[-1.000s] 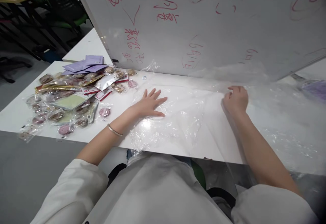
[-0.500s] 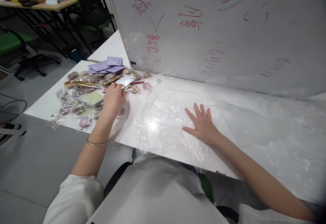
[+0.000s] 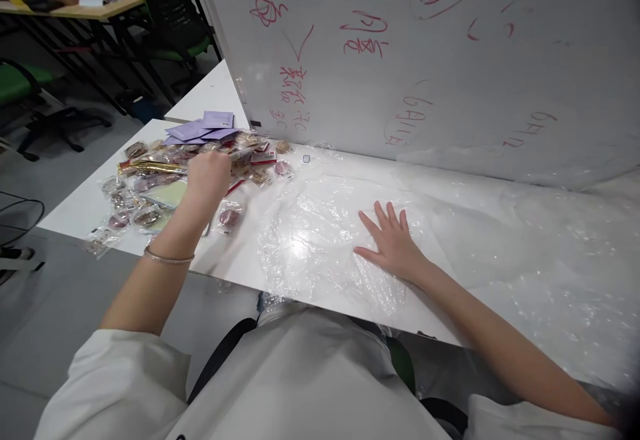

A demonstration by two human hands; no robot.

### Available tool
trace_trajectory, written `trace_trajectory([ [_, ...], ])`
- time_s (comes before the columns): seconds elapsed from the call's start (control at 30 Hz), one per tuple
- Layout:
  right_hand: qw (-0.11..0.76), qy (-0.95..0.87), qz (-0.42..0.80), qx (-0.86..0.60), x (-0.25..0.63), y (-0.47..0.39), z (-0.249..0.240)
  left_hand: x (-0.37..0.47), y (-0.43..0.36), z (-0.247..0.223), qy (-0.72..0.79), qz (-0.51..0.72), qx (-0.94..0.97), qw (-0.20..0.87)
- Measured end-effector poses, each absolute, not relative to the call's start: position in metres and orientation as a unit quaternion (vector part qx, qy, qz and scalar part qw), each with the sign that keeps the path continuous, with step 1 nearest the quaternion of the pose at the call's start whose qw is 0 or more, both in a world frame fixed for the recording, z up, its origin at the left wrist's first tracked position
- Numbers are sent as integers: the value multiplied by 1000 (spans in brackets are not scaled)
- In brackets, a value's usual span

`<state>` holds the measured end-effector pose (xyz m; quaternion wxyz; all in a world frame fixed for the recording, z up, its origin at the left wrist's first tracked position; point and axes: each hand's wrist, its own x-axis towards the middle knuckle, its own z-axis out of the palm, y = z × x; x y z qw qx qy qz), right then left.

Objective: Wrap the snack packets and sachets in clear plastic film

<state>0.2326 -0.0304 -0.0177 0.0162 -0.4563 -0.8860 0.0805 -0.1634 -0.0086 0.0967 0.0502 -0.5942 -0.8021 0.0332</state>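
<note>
Hands well apart! The right hand (image 3: 393, 243) splays flat on crinkled, glossy clear film (image 3: 320, 227) across the smooth white table (image 3: 235, 253); the left hand (image 3: 209, 177) curls over a heap of shiny packets (image 3: 155, 183), fingertips hidden, can't tell what's gripped. Flat purple sachets (image 3: 219, 120) lie just beyond.

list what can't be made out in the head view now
In the head view:
left hand: its own back hides whether it grips anything
pale green packet: right end hidden behind that hand
purple sachets: print too small to read
whiteboard: upper part cut off by the top edge
</note>
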Motion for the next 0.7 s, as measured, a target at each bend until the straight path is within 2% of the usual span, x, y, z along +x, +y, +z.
trace_trajectory([
  [0.1,37,-889,108,-443,237,-29,-17,-143,-36,129,-807,58,-570,147],
  [0.17,68,-889,134,-433,240,-29,-13,-122,-55,143,-806,23,-563,179],
  [0.23,134,-875,151,-439,241,-29,-6,-95,-72,141,-787,-43,-586,188],
  [0.33,292,-823,129,-471,240,-34,11,-52,-91,103,-653,-165,-722,160],
  [0.4,368,-801,89,-464,238,-38,20,-28,-100,64,-508,-155,-837,131],
  [0.43,374,-810,74,-447,236,-40,23,-20,-104,45,-437,-132,-880,130],
  [0.5,308,-864,70,-392,232,-44,22,-10,-111,15,-350,-94,-921,143],
  [0.6,138,-934,106,-313,227,-50,9,-13,-118,-1,-312,-100,-935,137],
  [0.7,74,-940,121,-310,225,-52,-7,-32,-118,11,-330,-152,-931,35],
])
